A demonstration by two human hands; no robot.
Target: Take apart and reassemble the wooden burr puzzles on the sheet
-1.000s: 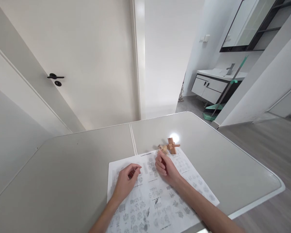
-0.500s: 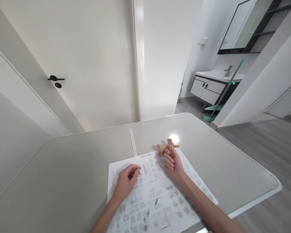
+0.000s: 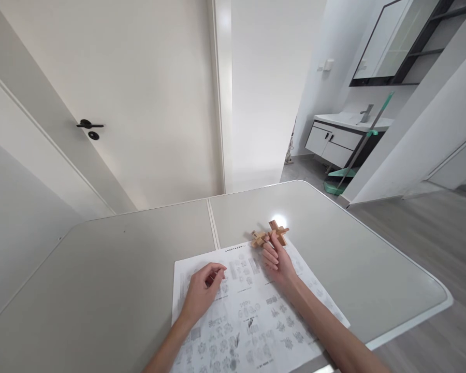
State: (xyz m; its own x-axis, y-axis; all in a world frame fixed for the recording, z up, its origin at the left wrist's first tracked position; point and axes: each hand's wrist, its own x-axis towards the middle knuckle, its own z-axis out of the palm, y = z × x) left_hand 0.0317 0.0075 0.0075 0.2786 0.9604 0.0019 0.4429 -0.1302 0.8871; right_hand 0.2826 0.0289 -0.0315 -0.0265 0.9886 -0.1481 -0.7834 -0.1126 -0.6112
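A small wooden interlocking puzzle (image 3: 278,233) stands on the grey table (image 3: 120,264) at the far edge of a printed sheet of diagrams (image 3: 252,311). A loose wooden piece (image 3: 258,239) lies just left of it. My right hand (image 3: 276,260) reaches forward over the sheet, its fingertips closed on the near side of the puzzle. My left hand (image 3: 202,292) rests on the sheet's left part, fingers curled in, pinching something small and dark that I cannot make out.
A white door with a black handle (image 3: 88,125) stands beyond the table. To the right an opening shows a vanity with a sink (image 3: 345,135) and a green-handled broom and dustpan (image 3: 339,182). The table's rounded right corner (image 3: 445,300) is near.
My right hand has moved forward from the sheet's upper middle to the wooden puzzle and taken hold of it; the puzzle has turned slightly. My left hand has stayed in place.
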